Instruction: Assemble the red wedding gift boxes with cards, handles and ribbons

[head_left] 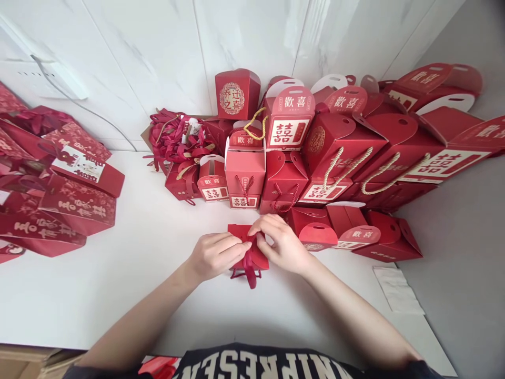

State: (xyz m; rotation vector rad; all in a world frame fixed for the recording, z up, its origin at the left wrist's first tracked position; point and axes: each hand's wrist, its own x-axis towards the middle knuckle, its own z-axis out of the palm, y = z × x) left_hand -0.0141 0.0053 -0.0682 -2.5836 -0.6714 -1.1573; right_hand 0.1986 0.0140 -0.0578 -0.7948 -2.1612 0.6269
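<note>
A small red gift box (236,229) stands on the white table in front of me, with a dark red ribbon (248,268) hanging down over its near side. My left hand (221,252) is at the box's left, its thumb and forefinger pinched together at the ribbon near the box top. From the right, my right hand (281,243) reaches over the box with curled fingers, its fingertips at the far edge of the top. What those fingertips hold, if anything, is hidden. A cord handle shows below the box's near edge.
Red gift boxes (290,131), some with rope handles, are stacked along the back wall and to the right. A heap of ribbons (181,134) lies behind to the left. More red packages (79,202) fill the far left. A white tissue packet (397,289) lies at right.
</note>
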